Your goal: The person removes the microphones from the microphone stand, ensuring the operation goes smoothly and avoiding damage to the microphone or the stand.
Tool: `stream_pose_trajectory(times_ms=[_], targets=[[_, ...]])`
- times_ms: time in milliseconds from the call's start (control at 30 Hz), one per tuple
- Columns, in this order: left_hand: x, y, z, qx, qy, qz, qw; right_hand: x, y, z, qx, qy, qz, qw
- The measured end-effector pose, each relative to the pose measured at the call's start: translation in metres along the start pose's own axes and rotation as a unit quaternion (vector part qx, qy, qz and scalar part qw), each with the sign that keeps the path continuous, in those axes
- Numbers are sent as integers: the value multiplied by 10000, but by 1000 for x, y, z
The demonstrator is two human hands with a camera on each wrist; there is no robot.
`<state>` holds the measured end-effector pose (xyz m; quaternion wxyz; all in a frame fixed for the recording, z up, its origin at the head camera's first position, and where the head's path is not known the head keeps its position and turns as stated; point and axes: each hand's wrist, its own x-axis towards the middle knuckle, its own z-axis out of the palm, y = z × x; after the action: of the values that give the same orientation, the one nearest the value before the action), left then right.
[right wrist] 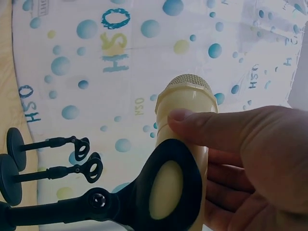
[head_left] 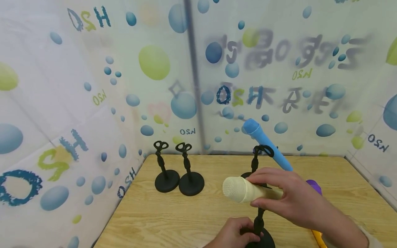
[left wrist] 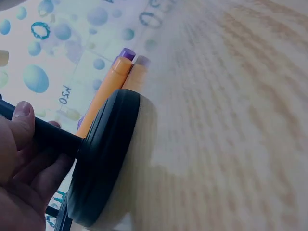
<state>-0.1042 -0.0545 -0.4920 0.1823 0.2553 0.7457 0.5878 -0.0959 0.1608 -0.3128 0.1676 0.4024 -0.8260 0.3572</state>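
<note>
My right hand [head_left: 294, 196] grips a cream microphone [head_left: 240, 189] round its body, just behind the mesh head. In the right wrist view the microphone lies within the black clip [right wrist: 192, 192] of a stand. Low on that stand, my left hand [head_left: 234, 232] holds the black pole [left wrist: 57, 137] just above its round base [left wrist: 108, 159], which rests on the wooden table. Behind it, a blue microphone [head_left: 270, 144] sits tilted in the clip of another black stand [head_left: 255, 160].
Two black stands with bare clips, one [head_left: 164, 179] beside the other [head_left: 191, 182], stand toward the back left of the table [head_left: 149, 220]. A purple microphone [head_left: 314, 186] and an orange one [head_left: 318, 238] lie at the right, partly behind my right arm. Bubble-printed curtains surround the table.
</note>
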Motion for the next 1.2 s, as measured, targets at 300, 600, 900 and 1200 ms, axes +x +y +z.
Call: stream_pose_trajectory(times_ms=[300,600,900,1200], targets=[[3,2,-1,184,-204,-66,9996,4,-3,3,284,27,140,9995],[5,1,-4,382,-336,29,9987,13,-9,10,367,233,165,9989],[6,3,-6,664,-393,166,9969,19,-15,11,412,233,292,9985],[8,3,-7,712,-440,239,9962,24,-20,11,565,115,615,9964]])
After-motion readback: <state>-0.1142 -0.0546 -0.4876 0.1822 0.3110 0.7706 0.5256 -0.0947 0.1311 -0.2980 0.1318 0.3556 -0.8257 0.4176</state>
